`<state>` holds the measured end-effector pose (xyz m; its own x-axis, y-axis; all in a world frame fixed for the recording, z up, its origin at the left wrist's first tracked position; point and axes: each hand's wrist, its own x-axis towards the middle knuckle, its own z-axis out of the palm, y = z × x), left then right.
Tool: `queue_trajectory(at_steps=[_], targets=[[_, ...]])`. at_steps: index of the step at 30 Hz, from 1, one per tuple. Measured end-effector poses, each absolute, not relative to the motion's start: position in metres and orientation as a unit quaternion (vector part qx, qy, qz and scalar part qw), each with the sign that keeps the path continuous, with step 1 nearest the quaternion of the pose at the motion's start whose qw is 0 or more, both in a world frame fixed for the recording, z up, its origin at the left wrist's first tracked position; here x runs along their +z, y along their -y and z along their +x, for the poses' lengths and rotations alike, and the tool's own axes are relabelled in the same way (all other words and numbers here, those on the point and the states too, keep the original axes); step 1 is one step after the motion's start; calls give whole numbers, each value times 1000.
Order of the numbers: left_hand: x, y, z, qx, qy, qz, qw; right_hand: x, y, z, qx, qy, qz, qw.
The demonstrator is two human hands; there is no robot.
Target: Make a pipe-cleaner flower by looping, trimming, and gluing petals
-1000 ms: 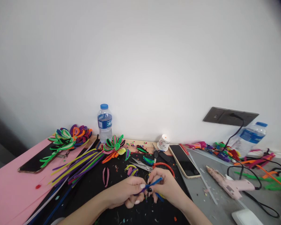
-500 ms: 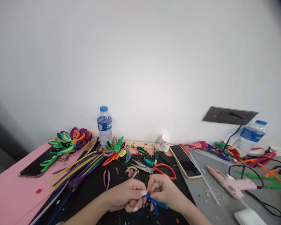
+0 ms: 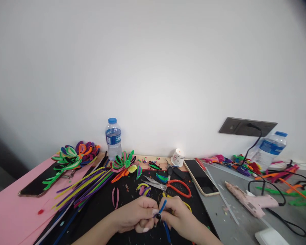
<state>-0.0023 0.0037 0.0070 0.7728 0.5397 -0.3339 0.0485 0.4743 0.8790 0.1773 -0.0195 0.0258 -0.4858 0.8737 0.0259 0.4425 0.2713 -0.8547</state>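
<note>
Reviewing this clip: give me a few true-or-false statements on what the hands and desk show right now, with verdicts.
1. Both hands pinch a blue pipe cleaner. True: left hand, right hand.
2. The scissors have green handles. False: the handles are red.
3. The pink glue gun lies on the grey mat, right of the phone. True.
4. The water bottle by the wall has a red cap. False: the cap is blue.
</note>
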Motion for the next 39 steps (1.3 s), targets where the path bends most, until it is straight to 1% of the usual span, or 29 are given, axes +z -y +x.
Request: queue_trajectory(at_steps=[3,6,10,13,17,20,22,24,27,28,30,34,39], targets=[[7,-3,-1,166,-298,490,802,24,21,174,448,726,-432,292],[4,-2,2,187,-285,484,806,23,22,170,522,664,-417,336],[2,1,9,238,-276,477,800,20,21,165,608,552,-400,406],[2,4,17,279,-299,492,768,15,22,161,655,452,-415,441],[1,8,22,316,-332,537,708,11,24,159,712,352,-409,449],[0,7,19,320,-322,536,712,11,21,164,734,358,-399,417],[0,4,16,317,-305,506,743,12,16,169,716,397,-401,411],[0,1,13,316,-289,467,774,15,11,175,670,447,-408,430],[2,-1,9,304,-264,414,817,21,6,180,559,536,-416,477],[3,-2,8,296,-256,402,828,23,6,182,517,573,-419,479],[4,-1,6,276,-247,387,844,26,7,183,460,634,-417,460],[5,-1,4,247,-251,386,852,25,10,186,413,706,-414,399],[5,-1,3,217,-252,396,856,26,9,189,294,797,-394,352]])
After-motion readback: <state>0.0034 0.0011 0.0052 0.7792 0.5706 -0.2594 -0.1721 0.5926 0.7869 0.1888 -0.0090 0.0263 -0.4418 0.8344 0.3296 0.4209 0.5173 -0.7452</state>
